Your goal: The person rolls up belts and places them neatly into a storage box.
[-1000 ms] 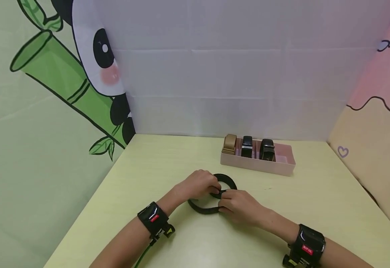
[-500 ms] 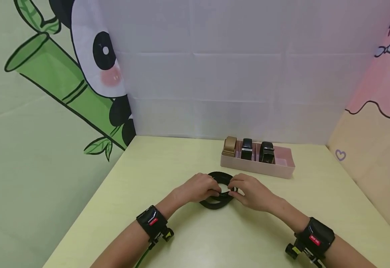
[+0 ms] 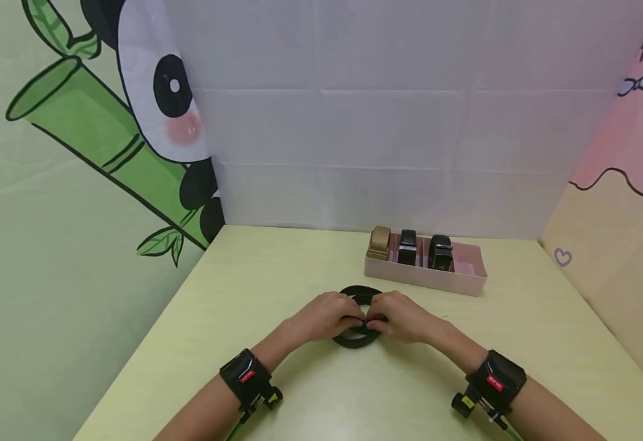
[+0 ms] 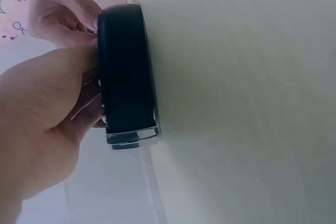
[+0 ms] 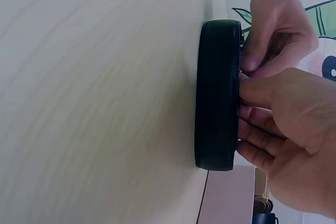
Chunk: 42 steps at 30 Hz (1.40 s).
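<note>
A black belt (image 3: 356,343) stands on its edge on the table, wound into a round coil. My left hand (image 3: 327,315) pinches the coil's inner layers from the left. Opposite it, my right hand (image 3: 404,317) grips the belt from the right, and the fingertips of both hands nearly meet at the coil's middle. A shiny metal band (image 4: 133,137) shows at one end of the belt (image 4: 125,72) in the left wrist view. From the right wrist, the outer face of the belt (image 5: 217,98) looks smooth; the fingers partly hide its inner turns.
Behind the hands is a pink divided box (image 3: 426,280). In it sit a rolled tan belt (image 3: 379,243), a rolled black belt (image 3: 407,248) and another black one (image 3: 441,252). A pale cloth wall (image 3: 354,135) borders the table's back.
The belt's wide loose loop has been drawn in to a smaller, rounder coil. My right hand swung up and right, then came back left toward my left hand, which stayed nearly in place.
</note>
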Each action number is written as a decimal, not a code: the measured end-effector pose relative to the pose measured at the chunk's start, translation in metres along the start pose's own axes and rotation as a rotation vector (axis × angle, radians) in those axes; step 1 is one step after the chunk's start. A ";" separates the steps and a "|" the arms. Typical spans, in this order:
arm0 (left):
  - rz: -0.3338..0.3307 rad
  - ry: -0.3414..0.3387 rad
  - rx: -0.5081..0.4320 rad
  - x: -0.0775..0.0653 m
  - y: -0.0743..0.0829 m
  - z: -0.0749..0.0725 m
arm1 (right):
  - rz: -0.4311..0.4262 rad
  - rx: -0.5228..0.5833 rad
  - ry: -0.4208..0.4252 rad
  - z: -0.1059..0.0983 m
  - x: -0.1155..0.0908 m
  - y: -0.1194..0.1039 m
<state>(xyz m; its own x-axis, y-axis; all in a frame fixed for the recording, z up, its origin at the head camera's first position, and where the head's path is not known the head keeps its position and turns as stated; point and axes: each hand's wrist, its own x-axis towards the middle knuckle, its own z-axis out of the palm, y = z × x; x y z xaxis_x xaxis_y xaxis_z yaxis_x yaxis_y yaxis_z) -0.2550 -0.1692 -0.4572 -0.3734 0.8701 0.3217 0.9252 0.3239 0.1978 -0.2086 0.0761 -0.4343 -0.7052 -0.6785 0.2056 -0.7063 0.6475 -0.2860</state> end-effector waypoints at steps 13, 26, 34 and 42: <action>0.022 -0.057 -0.016 -0.028 0.030 -0.010 | 0.045 -0.035 -0.083 -0.007 0.004 -0.007; -0.013 -0.083 0.038 -0.052 -0.001 -0.020 | 0.035 -0.020 -0.119 -0.018 -0.013 -0.007; -0.043 -0.078 0.130 -0.040 -0.016 -0.016 | 0.030 0.017 -0.104 -0.013 -0.017 -0.011; -0.018 -0.029 0.209 -0.022 -0.032 -0.010 | -0.015 0.037 -0.113 -0.006 -0.017 -0.021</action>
<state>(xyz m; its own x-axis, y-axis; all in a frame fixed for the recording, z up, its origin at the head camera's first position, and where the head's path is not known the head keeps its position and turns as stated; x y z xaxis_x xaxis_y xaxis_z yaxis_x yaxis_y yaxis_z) -0.2771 -0.2020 -0.4616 -0.3904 0.8729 0.2928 0.9136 0.4066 0.0059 -0.1821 0.0760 -0.4261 -0.6820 -0.7240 0.1038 -0.7124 0.6255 -0.3182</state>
